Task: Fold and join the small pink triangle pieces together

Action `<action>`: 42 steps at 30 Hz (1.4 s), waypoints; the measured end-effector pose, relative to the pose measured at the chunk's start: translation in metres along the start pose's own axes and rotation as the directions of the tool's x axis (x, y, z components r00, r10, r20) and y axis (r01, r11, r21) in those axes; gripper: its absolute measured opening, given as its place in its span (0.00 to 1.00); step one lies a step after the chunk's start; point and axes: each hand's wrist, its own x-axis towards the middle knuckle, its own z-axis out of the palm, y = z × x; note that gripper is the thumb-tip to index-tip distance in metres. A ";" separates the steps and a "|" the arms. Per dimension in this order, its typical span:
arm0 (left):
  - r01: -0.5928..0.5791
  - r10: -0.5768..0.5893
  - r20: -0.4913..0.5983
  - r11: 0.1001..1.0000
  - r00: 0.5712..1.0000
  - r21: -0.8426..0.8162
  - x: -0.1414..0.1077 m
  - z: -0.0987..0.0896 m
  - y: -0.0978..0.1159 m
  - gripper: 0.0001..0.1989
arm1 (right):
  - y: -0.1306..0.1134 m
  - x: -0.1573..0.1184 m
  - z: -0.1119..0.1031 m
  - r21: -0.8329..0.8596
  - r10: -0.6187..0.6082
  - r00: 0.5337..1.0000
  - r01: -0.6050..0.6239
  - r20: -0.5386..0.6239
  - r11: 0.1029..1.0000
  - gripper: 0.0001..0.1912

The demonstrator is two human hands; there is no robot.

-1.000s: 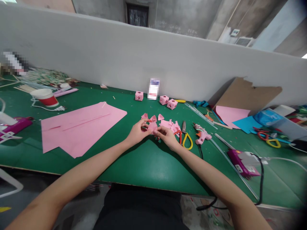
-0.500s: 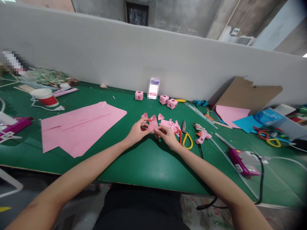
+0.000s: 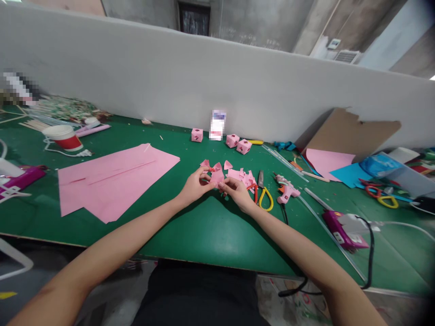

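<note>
Small pink paper piece pinched between fingertips of left hand and right hand, above green worktop. Pink scraps just beyond right hand; scissors with red and yellow handles beside them, pink glue gun farther right. Three pink paper boxes with cut openings near gray partition. Large pink sheets lie left; red-and-white paper cup beyond.
</note>
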 end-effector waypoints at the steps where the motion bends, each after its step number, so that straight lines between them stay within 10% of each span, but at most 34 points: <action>1: -0.002 0.002 0.003 1.000 1.000 -0.004 0.000 0.000 0.000 0.24 | 0.000 0.000 0.000 0.001 0.003 1.000 -0.003 -0.001 1.000 0.17; 42: -0.043 0.045 -0.017 0.997 0.999 0.070 -0.001 0.001 0.003 0.20 | -0.002 0.000 -0.001 0.022 -0.034 0.999 0.035 -0.037 0.999 0.15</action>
